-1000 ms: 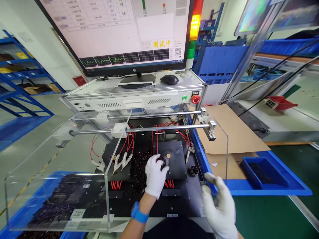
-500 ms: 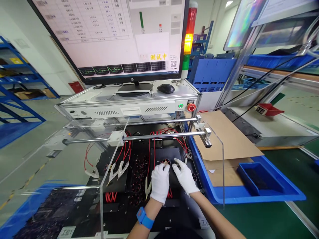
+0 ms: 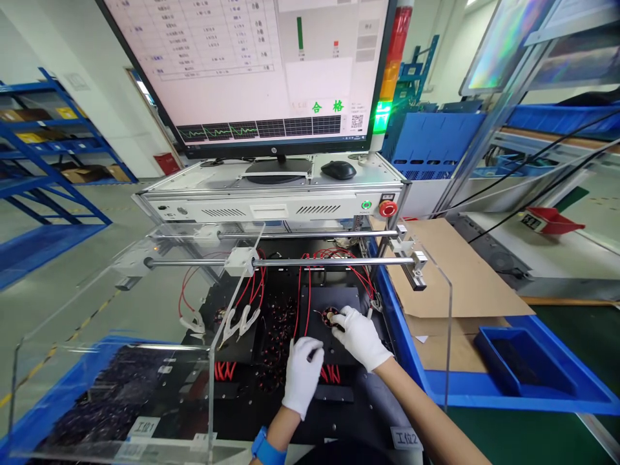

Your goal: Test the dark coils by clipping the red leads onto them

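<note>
My right hand [image 3: 361, 336], in a white glove, has its fingertips pinched on the right side of a small round copper-wound coil [image 3: 328, 316]. The coil sits on a black plate [image 3: 334, 294], a thin wire end sticking out to its left. Lower and to the left, my gloved left hand [image 3: 303, 374] is curled around the end of a red test lead [image 3: 296, 303]; the clip inside is mostly hidden. Several similar coils [image 3: 281, 336] lie heaped left of the plate. White-sleeved clips [image 3: 239, 323] on red leads hang farther left.
A clear guard panel [image 3: 212, 387] stands left of my hands, below steel rails [image 3: 334, 261]. Behind are a monitor [image 3: 242, 71] and a red stop button [image 3: 388, 208]. A blue tray [image 3: 436, 387] with cardboard [image 3: 460, 271] lies right; a blue bin [image 3: 29, 420] is at left.
The left hand has drawn back from the coil, down and left to the lead's clip. The right hand has moved onto the coil. The signal lamp went from yellow to green; the screen text changed.
</note>
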Available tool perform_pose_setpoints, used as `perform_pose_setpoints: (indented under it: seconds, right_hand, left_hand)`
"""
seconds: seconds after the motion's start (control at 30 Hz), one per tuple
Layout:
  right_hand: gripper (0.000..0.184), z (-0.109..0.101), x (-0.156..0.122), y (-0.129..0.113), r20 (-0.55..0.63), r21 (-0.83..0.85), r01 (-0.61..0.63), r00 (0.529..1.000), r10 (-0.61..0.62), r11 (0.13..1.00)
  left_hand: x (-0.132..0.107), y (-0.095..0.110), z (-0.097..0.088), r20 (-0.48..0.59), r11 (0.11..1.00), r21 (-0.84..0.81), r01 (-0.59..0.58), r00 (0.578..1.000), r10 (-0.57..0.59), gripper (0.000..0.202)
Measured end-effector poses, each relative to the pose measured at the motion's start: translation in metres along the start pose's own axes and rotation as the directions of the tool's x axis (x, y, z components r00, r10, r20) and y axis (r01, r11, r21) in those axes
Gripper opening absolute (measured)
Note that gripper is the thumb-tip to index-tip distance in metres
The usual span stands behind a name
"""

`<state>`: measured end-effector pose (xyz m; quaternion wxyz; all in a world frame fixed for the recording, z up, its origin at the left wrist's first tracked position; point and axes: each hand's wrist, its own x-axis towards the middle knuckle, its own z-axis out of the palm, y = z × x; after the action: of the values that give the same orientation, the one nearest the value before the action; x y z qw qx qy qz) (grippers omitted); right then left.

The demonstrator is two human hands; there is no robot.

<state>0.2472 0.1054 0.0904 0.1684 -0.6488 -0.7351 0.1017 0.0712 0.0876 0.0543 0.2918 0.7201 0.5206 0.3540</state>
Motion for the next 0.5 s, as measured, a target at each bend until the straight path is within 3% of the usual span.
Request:
perform_pose_setpoints:
  seconds: [0.07, 0.13, 0.2, 0.27, 0.33, 0.5]
  right_hand:
    - [0.015, 0.005, 0.001, -0.001, -0.046, 0.053, -0.013, 0.999, 0.015, 0.999]
    - [0.016, 0.01, 0.001, 0.001, -0.141, 0.277, -0.041, 0.987, 0.082, 0.96]
    - [0.019, 0.016, -0.002, 0.006, -0.185, 0.551, -0.109, 0.951, 0.249, 0.827]
    - [0.024, 0.024, -0.007, 0.012, -0.125, 0.717, -0.205, 0.902, 0.413, 0.666]
    - [0.026, 0.032, -0.014, 0.018, -0.068, 0.751, -0.276, 0.871, 0.487, 0.599]
    - [0.026, 0.044, -0.039, 0.034, -0.075, 0.659, -0.344, 0.855, 0.513, 0.669]
  left_hand:
    - [0.009, -0.002, 0.0, -0.043, 0.985, -0.128, 0.119, 0.991, -0.125, 0.02]
    - [0.018, -0.001, 0.003, -0.025, 0.968, -0.187, 0.168, 0.984, -0.176, 0.029]
    - [0.025, 0.002, 0.007, 0.016, 0.97, -0.168, 0.176, 0.984, -0.176, 0.035]
    - [0.031, 0.005, 0.012, 0.053, 0.976, -0.116, 0.183, 0.983, -0.178, 0.038]
    - [0.035, 0.008, 0.017, 0.075, 0.979, -0.074, 0.191, 0.98, -0.185, 0.042]
    - [0.043, 0.005, 0.022, 0.144, 0.983, -0.037, 0.18, 0.974, -0.173, 0.057]
